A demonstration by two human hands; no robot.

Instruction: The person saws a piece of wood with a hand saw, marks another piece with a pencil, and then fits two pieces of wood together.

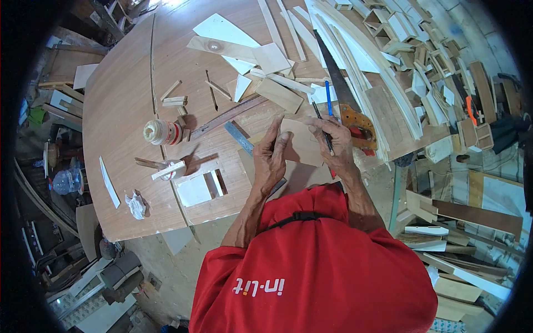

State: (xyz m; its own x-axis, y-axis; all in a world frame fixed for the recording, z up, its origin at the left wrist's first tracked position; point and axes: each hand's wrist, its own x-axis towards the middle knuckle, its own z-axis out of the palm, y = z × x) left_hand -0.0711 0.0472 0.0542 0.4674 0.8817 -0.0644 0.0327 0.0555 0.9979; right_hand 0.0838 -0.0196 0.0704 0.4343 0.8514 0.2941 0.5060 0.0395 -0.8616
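My left hand (271, 152) grips a thin flat wooden board (304, 143) by its left edge, with the thumb on its face. My right hand (336, 141) is at the board's right edge, with a dark pencil (316, 109) held between its fingers. A metal ruler (239, 137) lies beside my left hand. Just beyond my right hand is a blue pen (328, 99), and to its right rests a handsaw (356, 121) with an orange-brown handle. A small wooden panel (279, 95) lies in front of the board.
On the table (133, 100) stand a glue jar (161, 132) and a white container (171, 170) with sticks across it. A white frame piece (200, 188) and crumpled tissue (135, 205) lie nearer the front. Long strips (383, 83) line the right side; stacked wood (444, 238) sits below.
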